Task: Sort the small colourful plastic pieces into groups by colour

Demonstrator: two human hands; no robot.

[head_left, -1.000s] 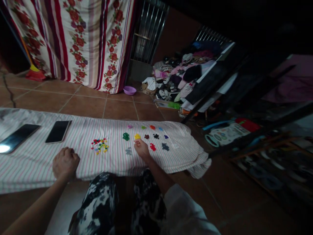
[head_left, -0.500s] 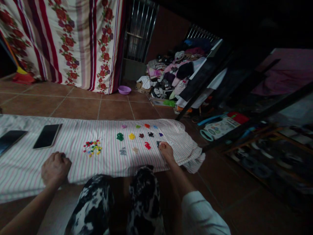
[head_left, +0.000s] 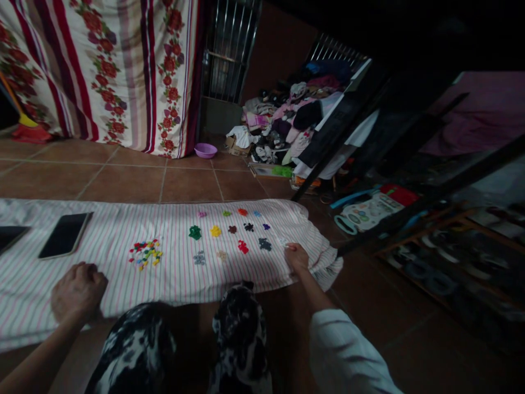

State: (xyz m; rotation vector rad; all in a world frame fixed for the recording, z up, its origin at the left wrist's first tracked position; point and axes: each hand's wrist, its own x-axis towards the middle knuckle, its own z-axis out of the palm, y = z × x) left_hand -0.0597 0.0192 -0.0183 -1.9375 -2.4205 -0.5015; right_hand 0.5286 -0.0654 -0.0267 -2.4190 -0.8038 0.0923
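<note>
My right hand (head_left: 297, 256) is at the right end of the striped cloth (head_left: 172, 284), its fingertips pinched together beside a small pale pile (head_left: 282, 241). Whatever is in the pinch is too small to make out. A dark grey pile (head_left: 264, 244) of small pieces lies just left of it, with a red pile (head_left: 243, 247) further left. My left hand (head_left: 79, 290) rests on the cloth with its fingers curled in, their inside hidden. To its right is a mixed heap of small coloured pieces (head_left: 146, 253).
Other single-colour piles, such as green (head_left: 194, 232), yellow (head_left: 215, 231) and light grey (head_left: 199, 258), dot the cloth. Two phones, one whole (head_left: 65, 235) and one cut off (head_left: 11, 237), lie at left. Behind are a purple basin (head_left: 205, 150) and heaped clothes (head_left: 283, 123).
My right hand has moved right, from the dark grey pile to the pale one, uncovering the dark grey pieces. My left hand stays on the cloth; the view has shifted slightly.
</note>
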